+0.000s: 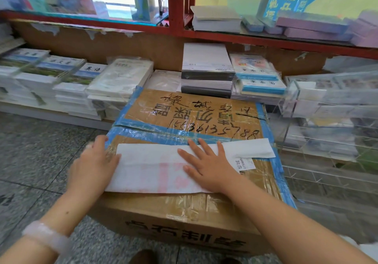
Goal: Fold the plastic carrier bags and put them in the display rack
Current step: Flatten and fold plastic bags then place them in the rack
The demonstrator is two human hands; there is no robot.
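Lying along the far left, stacks of wrapped books (pixel 51 79) fill a low shelf above a grey speckled floor (pixel 30 151). Nearer, a pale bracelet (pixel 46 236) circles the left wrist, and the left hand (pixel 93 162) sits at the left end of a white plastic bag (pixel 151 167), its fingers bent over the bag's edge and the box corner; whether they actually pinch the bag cannot be told, since the fingertips are blurred.

The bag lies flat, folded into a long strip with a faint pink print, across the top of a cardboard box (pixel 184 212) sealed with blue tape (pixel 155 130) and clear tape. Black handwriting and a row of digits cover the box lid behind the bag.

The right hand (pixel 208 167) rests flat on the middle of the bag, fingers straight and spread, pressing it down and gripping nothing. Past it, the bag's right end reaches almost to the box's right edge and partly covers a small white label (pixel 246 162) stuck on the lid.

Behind the box stand more piles: a thick stack of white paper (pixel 206 63) and blue-edged exercise books (pixel 257 75). Above runs a red shelf frame (pixel 178 8) carrying purple packs (pixel 313 26).

On the right, a clear plastic rack (pixel 327 137) with several tiers stands just beside the box, holding white packets in its upper tiers
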